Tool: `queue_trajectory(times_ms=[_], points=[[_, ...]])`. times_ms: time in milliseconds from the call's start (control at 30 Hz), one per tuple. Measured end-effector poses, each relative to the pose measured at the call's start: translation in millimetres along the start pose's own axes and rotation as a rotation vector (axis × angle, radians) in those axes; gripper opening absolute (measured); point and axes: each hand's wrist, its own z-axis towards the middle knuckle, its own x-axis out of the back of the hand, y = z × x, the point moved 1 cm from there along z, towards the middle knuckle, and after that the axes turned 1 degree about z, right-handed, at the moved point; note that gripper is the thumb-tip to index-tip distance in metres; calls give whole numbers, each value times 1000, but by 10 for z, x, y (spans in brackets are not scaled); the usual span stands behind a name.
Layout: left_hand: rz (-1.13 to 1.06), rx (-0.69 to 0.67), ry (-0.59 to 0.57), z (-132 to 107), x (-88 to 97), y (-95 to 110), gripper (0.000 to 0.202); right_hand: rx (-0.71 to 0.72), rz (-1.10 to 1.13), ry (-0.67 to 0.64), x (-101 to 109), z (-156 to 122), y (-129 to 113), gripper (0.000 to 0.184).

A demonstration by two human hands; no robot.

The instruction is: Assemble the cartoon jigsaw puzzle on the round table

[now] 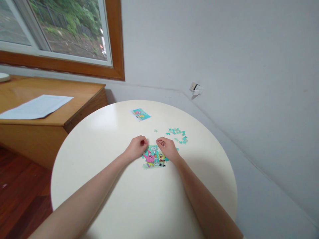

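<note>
A partly joined jigsaw puzzle (154,158) with pink, yellow and pale cartoon figures on teal lies flat on the round white table (119,199). My left hand (137,147) is at its upper left edge, fingers curled into a pinch. Over the upper right part is my right hand (168,148), thumb and fingers also pinched together. Whatever either pinch holds is too small to make out. Several loose teal puzzle pieces (183,139) lie to the right, beyond my right hand. One pale single piece (156,130) sits just past the gap between my hands.
A small reference picture card (141,114) lies near the table's far edge. To the left stands a wooden desk (84,96) with white paper (37,107) on it. A wall socket with a plug (196,89) is behind the table, and a window (72,30) is at upper left.
</note>
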Motion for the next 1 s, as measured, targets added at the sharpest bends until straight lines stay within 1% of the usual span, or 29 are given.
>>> queue_trajectory(times_ms=[300,500,633,733,1000], points=[[12,-25,5,7,-3,-8,11,-1,15,3,-2,-4,-1,17],[82,-76,-90,5,22,-19,13,9,6,3,4,-7,-6,17],[132,-109,-128,9,37,-46,25,7,6,0,5,-4,-7,17],[148,-131,-161,7,48,-46,30,6,4,0,7,-3,-10,17],[184,-117,-147,9,45,-32,31,1,11,-2,8,-4,-22,16]])
